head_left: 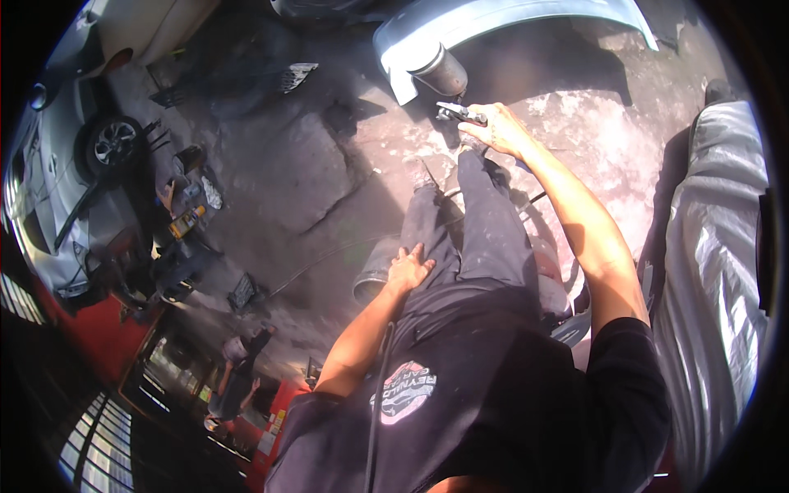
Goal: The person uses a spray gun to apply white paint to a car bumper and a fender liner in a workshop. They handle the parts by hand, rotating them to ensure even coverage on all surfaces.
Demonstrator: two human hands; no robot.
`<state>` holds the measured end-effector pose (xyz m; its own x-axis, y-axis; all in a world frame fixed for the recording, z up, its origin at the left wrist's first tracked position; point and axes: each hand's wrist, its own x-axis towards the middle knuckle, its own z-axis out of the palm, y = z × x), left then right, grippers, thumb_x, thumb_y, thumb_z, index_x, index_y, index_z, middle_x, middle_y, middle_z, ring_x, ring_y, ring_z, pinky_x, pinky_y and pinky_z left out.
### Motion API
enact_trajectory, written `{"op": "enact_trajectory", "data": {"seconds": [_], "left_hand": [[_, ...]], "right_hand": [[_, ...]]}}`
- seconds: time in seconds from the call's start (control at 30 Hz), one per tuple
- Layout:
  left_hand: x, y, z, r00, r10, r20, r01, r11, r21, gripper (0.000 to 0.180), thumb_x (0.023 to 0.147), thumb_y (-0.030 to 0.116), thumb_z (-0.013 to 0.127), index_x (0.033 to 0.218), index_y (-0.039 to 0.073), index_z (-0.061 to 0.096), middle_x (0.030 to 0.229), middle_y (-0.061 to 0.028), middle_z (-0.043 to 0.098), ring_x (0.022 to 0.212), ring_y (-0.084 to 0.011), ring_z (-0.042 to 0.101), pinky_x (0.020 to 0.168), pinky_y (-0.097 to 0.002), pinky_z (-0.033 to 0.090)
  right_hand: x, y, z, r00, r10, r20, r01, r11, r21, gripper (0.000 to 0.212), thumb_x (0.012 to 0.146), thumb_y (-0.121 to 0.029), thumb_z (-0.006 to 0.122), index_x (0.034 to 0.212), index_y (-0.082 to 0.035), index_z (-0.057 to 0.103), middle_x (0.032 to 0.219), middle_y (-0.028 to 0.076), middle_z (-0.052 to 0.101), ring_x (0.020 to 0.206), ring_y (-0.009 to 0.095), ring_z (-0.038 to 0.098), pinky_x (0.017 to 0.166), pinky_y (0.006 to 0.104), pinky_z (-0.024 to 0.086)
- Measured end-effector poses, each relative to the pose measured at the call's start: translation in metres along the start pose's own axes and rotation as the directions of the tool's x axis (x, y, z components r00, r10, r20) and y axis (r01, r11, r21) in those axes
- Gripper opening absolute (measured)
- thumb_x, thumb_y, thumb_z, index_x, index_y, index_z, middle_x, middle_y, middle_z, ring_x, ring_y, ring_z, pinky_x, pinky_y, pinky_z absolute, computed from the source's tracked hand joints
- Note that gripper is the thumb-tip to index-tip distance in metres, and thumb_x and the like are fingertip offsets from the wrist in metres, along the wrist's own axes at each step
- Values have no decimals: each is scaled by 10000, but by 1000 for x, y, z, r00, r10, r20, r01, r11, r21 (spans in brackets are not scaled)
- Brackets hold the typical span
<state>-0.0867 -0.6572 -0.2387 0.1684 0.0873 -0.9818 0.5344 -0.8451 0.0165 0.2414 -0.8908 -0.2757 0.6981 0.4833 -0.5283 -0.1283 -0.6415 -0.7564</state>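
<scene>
My right hand is stretched forward, its fingers wrapped round the handle of a spray gun. A grey metal cup sits at the gun's far end, close to the left end of a pale, curved car bumper. From this view I cannot tell whether the cup touches the bumper. On my left thigh lies my left hand, fingers spread and holding nothing. Beside it stands a grey metal bucket, partly hidden by my hand and leg.
A silver car with its wheel exposed stands at left, with loose parts near it. A silver cover drapes something long at right. Another person is at lower left. A thin hose crosses the floor.
</scene>
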Motion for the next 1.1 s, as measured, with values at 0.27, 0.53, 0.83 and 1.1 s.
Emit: {"op": "enact_trajectory", "data": {"seconds": [0.27, 0.53, 0.83, 1.1], "left_hand": [[27, -56, 17, 992, 115, -60, -111, 991, 72, 753, 951, 572, 631, 1594, 231, 438, 1580, -320, 404, 1364, -570, 494, 1114, -589, 460], [9, -45, -21, 992, 123, 10, -124, 984, 126, 771, 989, 558, 586, 1595, 114, 418, 1559, -260, 502, 1504, -483, 369, 1206, -555, 370], [40, -88, -14, 979, 204, -10, -195, 949, 249, 762, 962, 571, 616, 1615, 239, 409, 1586, -274, 406, 1355, -549, 509, 1121, -559, 468], [48, -95, -30, 976, 213, 36, -214, 922, 322, 820, 960, 577, 615, 1640, 193, 366, 1618, -313, 359, 1378, -572, 481, 1153, -559, 437]], "right_hand": [[-15, 37, -8, 791, 174, -587, -95, 982, 163, 362, 937, -369, 771, 1178, -100, 749, 845, 144, 759, 771, 319, 734, 756, 415, 554], [-29, 41, 48, 726, 252, -640, -56, 949, 311, 345, 940, -351, 771, 1197, -122, 748, 762, 116, 722, 696, 251, 703, 688, 393, 529], [-53, 37, 97, 947, 215, -239, -96, 898, 429, 267, 948, -304, 753, 1048, -58, 778, 775, 62, 685, 748, 141, 599, 720, 350, 490], [-46, 49, 65, 890, 244, -384, 12, 832, 555, 294, 963, -292, 750, 1156, -73, 733, 706, -6, 561, 640, 88, 508, 615, 319, 437]]}}
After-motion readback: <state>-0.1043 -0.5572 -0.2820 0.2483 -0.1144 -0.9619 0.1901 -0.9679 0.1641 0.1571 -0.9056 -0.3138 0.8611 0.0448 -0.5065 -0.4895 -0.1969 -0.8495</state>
